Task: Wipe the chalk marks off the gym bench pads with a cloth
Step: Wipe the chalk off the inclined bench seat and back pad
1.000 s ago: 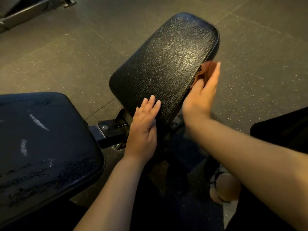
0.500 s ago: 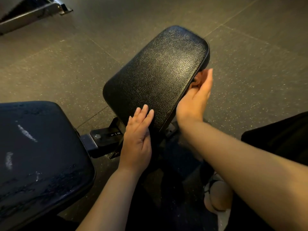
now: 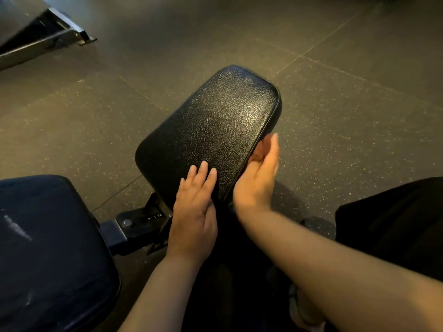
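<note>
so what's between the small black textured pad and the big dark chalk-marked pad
In the head view, a black metal frame bracket with a bolt, marked 1 and 2, bridges the gap.

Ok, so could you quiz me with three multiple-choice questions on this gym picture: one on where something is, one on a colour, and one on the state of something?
1. Where is the left hand?
A. Raised in the air, touching nothing
B. Flat on the near end of the small pad
C. Inside a pocket

2. What colour is the small pad?
A. White
B. Red
C. Black

3. How are the fingers of the right hand?
A. Straight, laid against the pad's right side
B. Clenched in a fist
C. Spread wide in the air

Answers:
1 B, since its palm and fingers lie on the pad's near end.
2 C, since its grained cover is black all over.
3 A, since the fingers run straight along the pad's side edge.
</note>
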A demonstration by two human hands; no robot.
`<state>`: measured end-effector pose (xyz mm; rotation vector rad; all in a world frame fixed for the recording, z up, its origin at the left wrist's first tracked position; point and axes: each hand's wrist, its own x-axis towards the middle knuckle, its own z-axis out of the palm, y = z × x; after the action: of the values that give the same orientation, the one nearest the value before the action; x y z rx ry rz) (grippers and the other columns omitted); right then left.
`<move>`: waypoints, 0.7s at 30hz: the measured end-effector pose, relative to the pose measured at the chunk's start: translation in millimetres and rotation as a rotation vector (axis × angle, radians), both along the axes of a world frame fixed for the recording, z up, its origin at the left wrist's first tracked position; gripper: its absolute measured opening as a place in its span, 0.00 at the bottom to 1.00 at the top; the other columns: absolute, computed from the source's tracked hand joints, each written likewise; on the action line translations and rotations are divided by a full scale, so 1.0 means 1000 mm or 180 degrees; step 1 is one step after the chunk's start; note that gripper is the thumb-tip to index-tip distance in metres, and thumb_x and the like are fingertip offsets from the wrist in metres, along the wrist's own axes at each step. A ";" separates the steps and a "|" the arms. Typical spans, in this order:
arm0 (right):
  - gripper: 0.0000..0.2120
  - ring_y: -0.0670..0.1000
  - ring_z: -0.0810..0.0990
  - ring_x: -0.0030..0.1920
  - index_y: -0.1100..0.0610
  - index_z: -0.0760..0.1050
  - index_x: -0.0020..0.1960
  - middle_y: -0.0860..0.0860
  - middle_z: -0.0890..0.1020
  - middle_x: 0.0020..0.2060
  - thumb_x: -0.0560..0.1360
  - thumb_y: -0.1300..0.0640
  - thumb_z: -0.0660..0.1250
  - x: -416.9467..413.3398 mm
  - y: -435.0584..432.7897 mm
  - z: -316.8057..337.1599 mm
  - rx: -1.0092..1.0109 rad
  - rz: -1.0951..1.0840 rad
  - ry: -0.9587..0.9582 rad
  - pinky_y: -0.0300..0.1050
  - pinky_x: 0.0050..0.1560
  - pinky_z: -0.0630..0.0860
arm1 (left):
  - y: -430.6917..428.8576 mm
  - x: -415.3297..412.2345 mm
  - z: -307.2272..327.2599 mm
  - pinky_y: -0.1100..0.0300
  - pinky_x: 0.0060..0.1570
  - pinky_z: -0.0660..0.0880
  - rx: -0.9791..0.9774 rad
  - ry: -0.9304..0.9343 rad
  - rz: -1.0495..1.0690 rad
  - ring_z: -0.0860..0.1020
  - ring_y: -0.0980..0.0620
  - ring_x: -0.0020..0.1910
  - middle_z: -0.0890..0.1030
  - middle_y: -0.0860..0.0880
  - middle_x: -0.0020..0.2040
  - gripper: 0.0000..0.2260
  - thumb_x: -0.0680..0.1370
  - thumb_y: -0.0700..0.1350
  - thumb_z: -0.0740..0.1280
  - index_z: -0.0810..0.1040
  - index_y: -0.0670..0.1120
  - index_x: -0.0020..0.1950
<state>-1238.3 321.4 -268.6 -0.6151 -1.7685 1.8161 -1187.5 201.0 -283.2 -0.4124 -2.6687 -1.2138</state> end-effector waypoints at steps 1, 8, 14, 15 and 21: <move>0.29 0.42 0.67 0.72 0.48 0.55 0.80 0.50 0.62 0.75 0.82 0.64 0.50 -0.016 0.014 0.011 -0.0023 -0.0041 -0.0026 0.31 0.73 0.60 | 0.003 -0.002 0.003 0.51 0.79 0.46 -0.0004 -0.0012 -0.0009 0.51 0.57 0.80 0.59 0.55 0.80 0.25 0.81 0.38 0.56 0.64 0.50 0.78; 0.27 0.43 0.60 0.76 0.45 0.50 0.80 0.48 0.59 0.77 0.84 0.58 0.52 0.020 -0.012 -0.002 0.0333 0.0040 0.0035 0.35 0.75 0.56 | 0.014 -0.027 0.012 0.47 0.79 0.50 -0.0185 0.0191 -0.0257 0.52 0.54 0.81 0.60 0.52 0.80 0.23 0.82 0.41 0.55 0.65 0.47 0.78; 0.24 0.25 0.72 0.56 0.52 0.60 0.78 0.50 0.66 0.69 0.84 0.67 0.51 -0.020 0.006 0.025 -0.0569 -0.0214 0.0267 0.24 0.60 0.68 | 0.014 -0.034 0.013 0.48 0.79 0.48 -0.0306 0.0204 -0.0341 0.50 0.55 0.81 0.57 0.55 0.81 0.24 0.83 0.42 0.54 0.62 0.50 0.80; 0.24 0.27 0.73 0.56 0.52 0.61 0.77 0.49 0.66 0.69 0.84 0.66 0.52 -0.034 0.015 0.035 -0.0626 -0.0273 0.0272 0.27 0.61 0.69 | 0.015 -0.033 0.013 0.48 0.79 0.48 -0.0303 0.0170 -0.0334 0.50 0.55 0.81 0.57 0.55 0.81 0.24 0.83 0.41 0.55 0.62 0.50 0.80; 0.22 0.46 0.72 0.62 0.48 0.68 0.74 0.48 0.70 0.69 0.83 0.62 0.52 -0.084 0.059 0.080 0.0115 -0.0191 -0.0387 0.44 0.70 0.66 | 0.016 -0.029 0.019 0.49 0.79 0.46 -0.0240 -0.0006 -0.0303 0.47 0.59 0.80 0.55 0.59 0.81 0.24 0.84 0.40 0.55 0.60 0.54 0.80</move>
<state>-1322.5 380.2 -188.6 -0.7704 -1.8369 1.7355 -1216.5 217.0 -263.8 -0.5558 -2.7314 -1.1415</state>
